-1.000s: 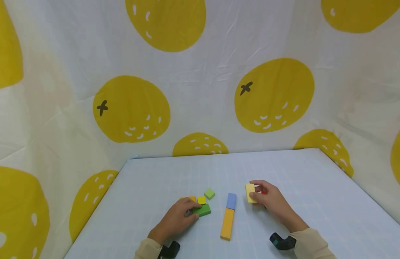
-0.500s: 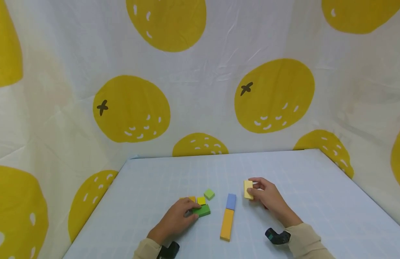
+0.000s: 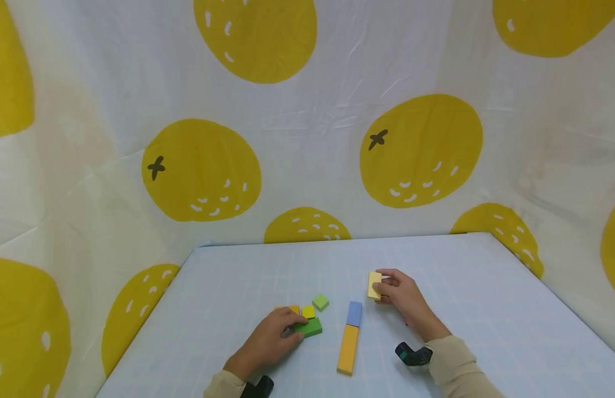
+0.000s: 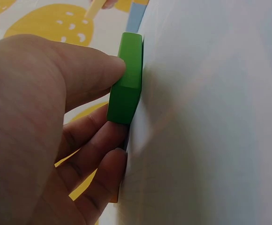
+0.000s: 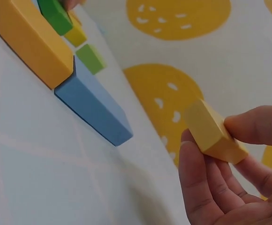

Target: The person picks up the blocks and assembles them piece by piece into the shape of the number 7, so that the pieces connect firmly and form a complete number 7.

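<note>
My right hand (image 3: 407, 301) pinches a pale yellow block (image 3: 374, 286) between thumb and fingers. In the right wrist view the pale yellow block (image 5: 210, 131) is tilted and clear of the tabletop, beyond the blue block's end. My left hand (image 3: 271, 337) holds a green block (image 3: 311, 327) on the table, its thumb against one side in the left wrist view. A blue block (image 3: 354, 314) and a longer orange block (image 3: 348, 350) lie end to end between my hands, touching.
Past my left fingers lie a small yellow block (image 3: 308, 312), a light green block (image 3: 321, 302) and a partly covered orange block (image 3: 290, 308). A speck of red shows under my right wrist. A fruit-patterned cloth (image 3: 307, 166) hangs behind the table (image 3: 437, 254).
My right hand has carried the pale yellow block leftward and a little farther from me, toward the blue block's far end. My left hand keeps its place on the green block.
</note>
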{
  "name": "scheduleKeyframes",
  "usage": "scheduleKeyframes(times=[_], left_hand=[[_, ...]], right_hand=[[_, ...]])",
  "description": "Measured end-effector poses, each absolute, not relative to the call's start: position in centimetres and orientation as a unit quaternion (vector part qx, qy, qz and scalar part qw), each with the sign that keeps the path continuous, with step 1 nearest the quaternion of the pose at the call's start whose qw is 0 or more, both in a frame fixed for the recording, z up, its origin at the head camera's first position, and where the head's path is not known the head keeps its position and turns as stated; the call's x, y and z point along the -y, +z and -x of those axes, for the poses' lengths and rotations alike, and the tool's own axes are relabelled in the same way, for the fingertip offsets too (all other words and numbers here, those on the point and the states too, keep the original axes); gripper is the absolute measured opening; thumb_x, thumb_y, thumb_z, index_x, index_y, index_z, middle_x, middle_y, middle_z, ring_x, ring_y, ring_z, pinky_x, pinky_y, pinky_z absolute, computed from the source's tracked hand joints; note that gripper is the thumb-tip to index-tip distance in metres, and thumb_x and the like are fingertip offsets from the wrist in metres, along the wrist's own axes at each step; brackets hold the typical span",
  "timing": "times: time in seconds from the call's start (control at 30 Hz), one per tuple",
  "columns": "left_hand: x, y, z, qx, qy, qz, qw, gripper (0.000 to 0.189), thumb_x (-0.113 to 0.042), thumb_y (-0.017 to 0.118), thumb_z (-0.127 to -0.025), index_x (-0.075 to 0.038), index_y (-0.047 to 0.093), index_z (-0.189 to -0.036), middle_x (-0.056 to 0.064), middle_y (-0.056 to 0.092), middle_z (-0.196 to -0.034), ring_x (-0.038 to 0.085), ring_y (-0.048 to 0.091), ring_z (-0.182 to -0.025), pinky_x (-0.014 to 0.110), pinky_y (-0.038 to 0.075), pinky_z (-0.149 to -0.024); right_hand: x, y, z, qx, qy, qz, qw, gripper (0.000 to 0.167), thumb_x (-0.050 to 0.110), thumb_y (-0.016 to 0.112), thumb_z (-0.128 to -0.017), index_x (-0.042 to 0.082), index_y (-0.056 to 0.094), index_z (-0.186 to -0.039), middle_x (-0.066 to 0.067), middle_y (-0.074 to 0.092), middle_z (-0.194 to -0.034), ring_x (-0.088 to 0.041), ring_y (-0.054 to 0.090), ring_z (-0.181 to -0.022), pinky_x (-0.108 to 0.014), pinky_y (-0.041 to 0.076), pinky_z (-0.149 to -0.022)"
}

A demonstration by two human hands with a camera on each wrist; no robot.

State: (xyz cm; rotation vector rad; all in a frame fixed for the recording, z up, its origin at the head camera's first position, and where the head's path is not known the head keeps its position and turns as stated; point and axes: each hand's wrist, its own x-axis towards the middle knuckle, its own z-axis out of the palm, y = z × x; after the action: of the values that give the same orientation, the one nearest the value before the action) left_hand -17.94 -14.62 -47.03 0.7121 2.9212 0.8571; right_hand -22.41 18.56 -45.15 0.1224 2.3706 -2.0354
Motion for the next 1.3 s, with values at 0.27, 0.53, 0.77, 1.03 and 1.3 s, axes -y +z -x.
scheduleKeyframes(times=[0.27,0.53,0.77,1.03,1.3], left_hand=[[14.5,-47.3,18.1,-0.932,0.275,-0.234,0.004,0.027,-0.031,0.072,-0.093,-0.029,0.071,-0.120,-0.014,0.060,-0.114,0.010,0.055,-0.109,0.042,0.049,-0.095],[14.3,-47.0,18.3,-0.930,0.277,-0.243,-0.008,0.028,-0.031,0.071,-0.093,-0.029,0.071,-0.121,-0.013,0.060,-0.116,0.010,0.054,-0.111,0.041,0.049,-0.095],[14.7,-47.1,18.3,-0.933,0.278,-0.229,0.003,0.028,-0.031,0.073,-0.092,-0.030,0.071,-0.120,-0.012,0.060,-0.116,0.011,0.055,-0.110,0.043,0.049,-0.095],[14.8,-47.5,18.1,-0.937,0.280,-0.206,0.038,0.026,-0.033,0.073,-0.091,-0.032,0.072,-0.118,-0.015,0.059,-0.112,0.010,0.055,-0.106,0.045,0.049,-0.094],[15.0,-47.6,18.3,-0.934,0.280,-0.223,0.014,0.027,-0.032,0.073,-0.092,-0.032,0.071,-0.119,-0.016,0.059,-0.112,0.007,0.055,-0.105,0.041,0.050,-0.093]], right_hand=[[-18.5,-45.6,23.3,-0.739,-0.672,-0.044,0.017,0.045,0.012,0.070,-0.093,0.002,0.055,-0.135,-0.017,0.060,-0.110,-0.023,0.062,-0.089,-0.033,0.058,-0.076],[-18.5,-45.4,23.9,-0.741,-0.669,-0.049,0.025,0.049,0.018,0.071,-0.093,0.004,0.054,-0.137,-0.016,0.060,-0.113,-0.022,0.063,-0.091,-0.033,0.057,-0.080],[-18.1,-46.2,24.4,-0.728,-0.681,-0.067,0.029,0.049,0.018,0.072,-0.092,0.006,0.056,-0.136,-0.015,0.060,-0.111,-0.023,0.062,-0.089,-0.031,0.055,-0.078],[-17.4,-46.3,23.7,-0.726,-0.684,-0.064,0.019,0.047,0.019,0.071,-0.093,0.006,0.056,-0.136,-0.013,0.063,-0.112,-0.023,0.060,-0.094,-0.030,0.055,-0.081],[-16.9,-46.1,23.9,-0.720,-0.692,-0.057,0.017,0.045,0.017,0.071,-0.093,0.005,0.057,-0.134,-0.015,0.061,-0.113,-0.023,0.060,-0.093,-0.031,0.056,-0.080]])
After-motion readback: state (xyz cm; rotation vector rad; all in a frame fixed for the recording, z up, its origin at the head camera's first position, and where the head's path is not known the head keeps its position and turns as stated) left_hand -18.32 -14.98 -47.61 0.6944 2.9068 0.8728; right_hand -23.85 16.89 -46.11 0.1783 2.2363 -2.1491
